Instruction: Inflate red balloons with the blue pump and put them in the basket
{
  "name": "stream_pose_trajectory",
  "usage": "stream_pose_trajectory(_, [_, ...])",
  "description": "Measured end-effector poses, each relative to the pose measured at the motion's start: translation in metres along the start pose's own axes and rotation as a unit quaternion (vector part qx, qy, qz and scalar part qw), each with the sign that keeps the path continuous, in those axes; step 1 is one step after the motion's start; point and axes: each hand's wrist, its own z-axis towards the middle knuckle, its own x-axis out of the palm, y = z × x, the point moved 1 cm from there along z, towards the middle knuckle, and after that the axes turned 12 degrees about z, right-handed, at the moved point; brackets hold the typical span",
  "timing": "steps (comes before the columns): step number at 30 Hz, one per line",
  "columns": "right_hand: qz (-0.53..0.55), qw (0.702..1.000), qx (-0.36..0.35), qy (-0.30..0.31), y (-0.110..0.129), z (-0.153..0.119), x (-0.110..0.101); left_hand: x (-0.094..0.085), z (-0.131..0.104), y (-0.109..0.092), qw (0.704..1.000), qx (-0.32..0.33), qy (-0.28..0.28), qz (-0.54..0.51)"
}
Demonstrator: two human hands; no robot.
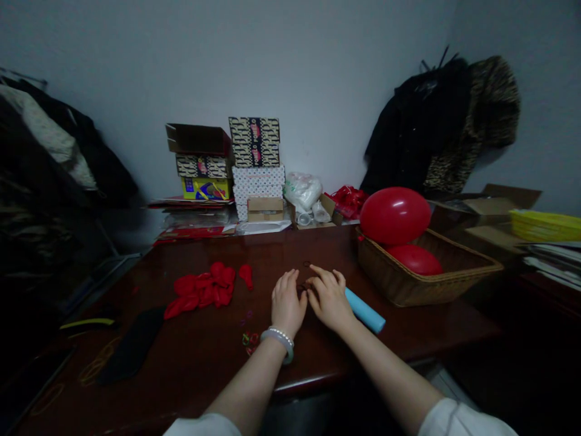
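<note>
My left hand (pixel 288 303) rests on the dark table, fingers stretched forward and close together, a bracelet (pixel 280 340) at its wrist. Beside it, my right hand (pixel 330 298) has its fingers spread over the tabletop. Between the two hands lie small dark bands (pixel 302 288), partly covered by fingers. Another thin dark loop (pixel 307 264) is just beyond my right index fingertip. A light-blue cylinder (pixel 367 312) lies right of my right hand, its far end close to the hand. Left of my left hand are small coloured bands (pixel 250 340) and a single uninflated red balloon (pixel 246 276).
A wicker basket (pixel 426 289) on the right holds two inflated red balloons (pixel 396 215). Uninflated red balloons (pixel 204 289) are piled on the left, near a black flat object (pixel 134 345) and yellowish bands (pixel 97 363). Boxes (pixel 258 181) are stacked along the wall.
</note>
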Motion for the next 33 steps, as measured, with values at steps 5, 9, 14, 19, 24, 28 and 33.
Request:
stream_pose_trajectory(5, [0.011,0.995,0.06,0.075,0.03,-0.006,0.041,-0.01,-0.026,0.046,0.998,-0.03,0.049,0.034])
stream_pose_trajectory(9, [0.024,0.991,0.069,0.113,0.041,-0.018,0.065,-0.017,-0.04,0.08,0.994,-0.041,0.075,0.062])
stream_pose_trajectory(14, [0.043,0.986,0.08,0.136,0.039,-0.025,0.076,-0.027,-0.042,0.118,0.992,-0.046,0.085,0.086])
stream_pose_trajectory(19, [0.062,0.984,0.079,0.15,0.039,-0.025,0.081,-0.025,-0.038,0.144,0.991,-0.076,0.074,0.084])
stream_pose_trajectory(24, [0.094,0.977,0.088,0.17,0.042,-0.025,0.086,-0.018,-0.035,0.156,0.987,-0.106,0.082,0.089])
stream_pose_trajectory(28, [0.109,0.974,0.097,0.172,0.043,-0.025,0.086,-0.015,-0.037,0.159,0.982,-0.12,0.104,0.103])
stream_pose_trajectory(33, [0.114,0.974,0.096,0.171,0.042,-0.026,0.083,-0.013,-0.037,0.158,0.978,-0.117,0.117,0.124])
